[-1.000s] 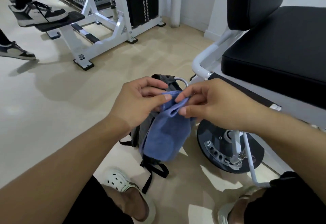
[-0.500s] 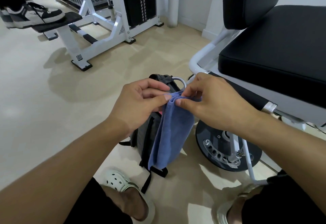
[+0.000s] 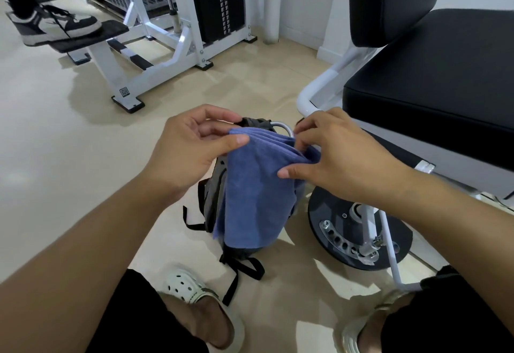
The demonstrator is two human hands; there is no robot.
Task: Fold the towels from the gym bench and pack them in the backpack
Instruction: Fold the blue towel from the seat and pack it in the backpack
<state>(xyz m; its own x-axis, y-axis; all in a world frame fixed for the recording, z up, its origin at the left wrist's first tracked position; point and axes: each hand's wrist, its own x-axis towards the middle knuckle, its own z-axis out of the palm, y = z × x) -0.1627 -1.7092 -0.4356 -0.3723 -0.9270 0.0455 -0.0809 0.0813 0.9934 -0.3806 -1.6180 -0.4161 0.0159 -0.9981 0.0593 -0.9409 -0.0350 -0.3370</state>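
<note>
Blue towel (image 3: 256, 194) held mid-frame, hung over the backpack (image 3: 214, 197) so gravity keeps the fold flat; top edge is pinched by left hand (image 3: 189, 149) and right hand (image 3: 342, 155), fingers curled on cloth

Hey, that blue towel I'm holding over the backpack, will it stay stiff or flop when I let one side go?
Likely floppy: the blue towel hangs limp from both hands, left and right, creasing between them. Probably light, since fingertip pinches carry it. The released side would likely drape over the backpack.
</note>
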